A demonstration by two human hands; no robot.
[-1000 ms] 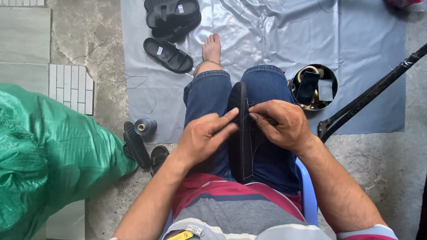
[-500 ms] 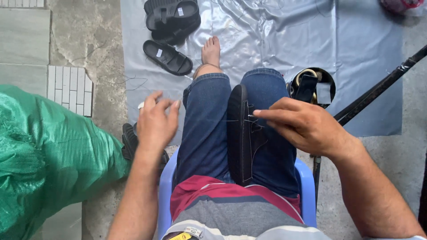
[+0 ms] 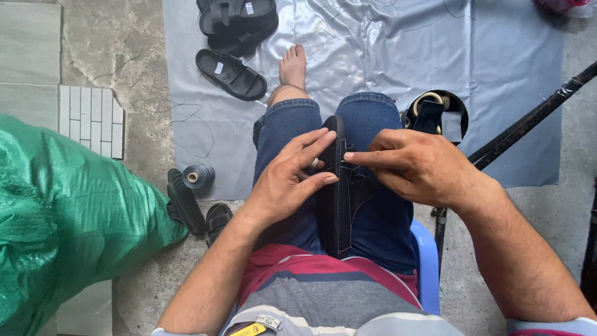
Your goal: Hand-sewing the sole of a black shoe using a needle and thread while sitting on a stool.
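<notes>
A black sandal (image 3: 339, 205) stands on edge between my knees, its sole facing left and its stitched strap facing right. My left hand (image 3: 292, 180) rests against the sole side, fingers spread along its edge. From the right, my right hand (image 3: 416, 165) pinches at the strap near the top with thumb and forefinger; whether a needle or thread is in the pinch I cannot tell. I sit on a blue plastic stool (image 3: 426, 267) in blue jeans, one bare foot (image 3: 293, 65) out on a grey plastic sheet (image 3: 385, 43).
Several finished black sandals (image 3: 233, 74) lie at the sheet's far left. A grey thread spool (image 3: 199, 176) and more sandals (image 3: 185, 202) sit by a big green sack (image 3: 62, 218). A black round tub (image 3: 435, 115) and a dark pole (image 3: 528, 118) are on the right.
My left hand, half a second ago out over the spool area to the left, has come back onto the sandal's sole side. The right hand has stayed on the strap.
</notes>
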